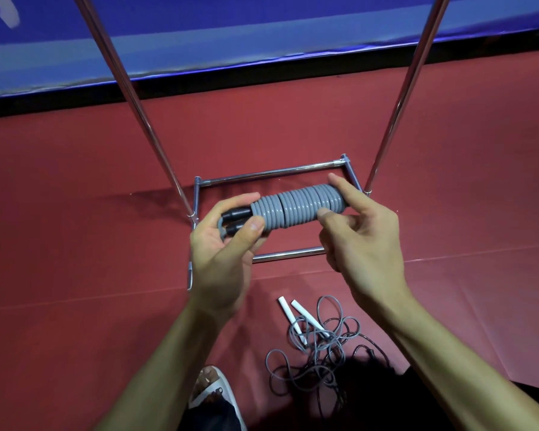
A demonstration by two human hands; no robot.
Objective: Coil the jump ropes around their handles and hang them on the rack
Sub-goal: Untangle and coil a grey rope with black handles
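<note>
Shoe [214,395], pale with a dark strap, sits at the bottom edge of the view beside dark clothing; just to its right a loose rope [308,357] lies on the red floor [75,244] in a tangle of thin grey loops; its two white handles [288,312] lie side by side at the far end of the tangle, partly under the loops; a darker cord runs through the right side of the heap, and whether it belongs to another rope cannot be told. Both bare forearms reach up from the lower corners; the left hand [221,244] has its fingers curled behind one end of the coiled rope [296,208] and its thumb pressed on the front of the first turns; two black handles [235,219] poke out of the coil into that palm, one above the other. The right hand [363,231] grips the other end; its thumb presses the front of the coil, its forefinger lies stretched over the end turns, and the remaining fingers are curled underneath. The coil is thick grey cord wound in tight, neat turns, held level in the air between the hands, above the rectangular base of the rack [271,173]; the base rests on the floor, and two chrome uprights [131,98] rise from its short sides out of the top of the view. Beyond it stands a blue panel [262,42] with a black lower edge.
</note>
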